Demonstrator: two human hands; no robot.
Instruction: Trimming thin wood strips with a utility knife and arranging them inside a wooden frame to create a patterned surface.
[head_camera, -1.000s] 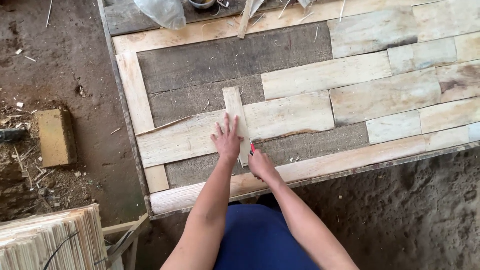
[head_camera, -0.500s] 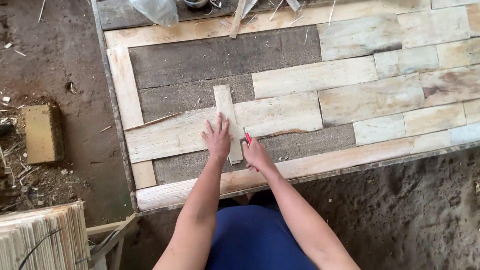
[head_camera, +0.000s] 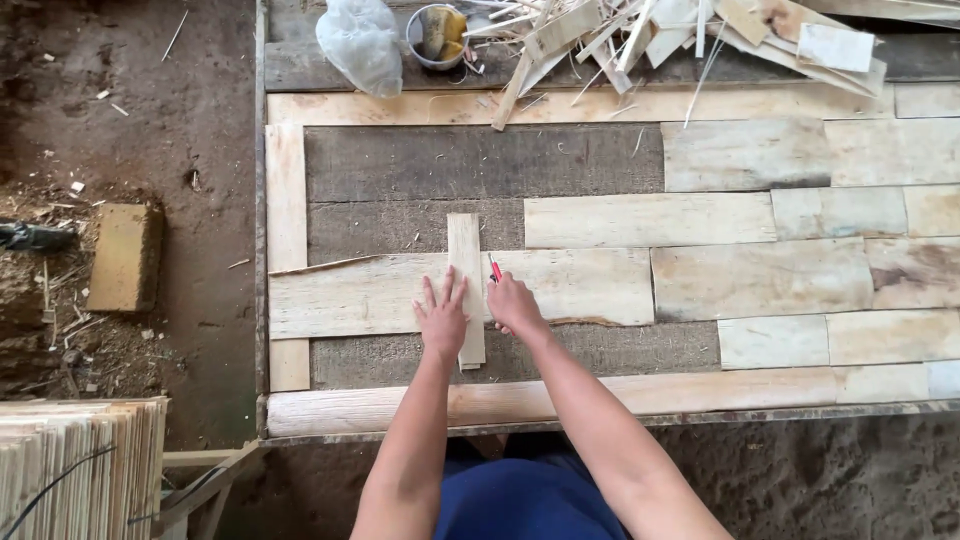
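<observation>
The left hand (head_camera: 442, 318) lies open and flat on a narrow upright veneer strip (head_camera: 465, 250). The right hand (head_camera: 512, 302) is closed around a red pencil (head_camera: 494, 267), its tip just beside the strip, over a wide veneer sheet (head_camera: 370, 295).

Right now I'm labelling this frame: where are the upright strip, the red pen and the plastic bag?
Upright strip (head_camera: 464, 240), head view, its bare upper part.
Red pen (head_camera: 494, 268), head view, the tip above the right hand.
Plastic bag (head_camera: 358, 42), head view, its middle.
</observation>
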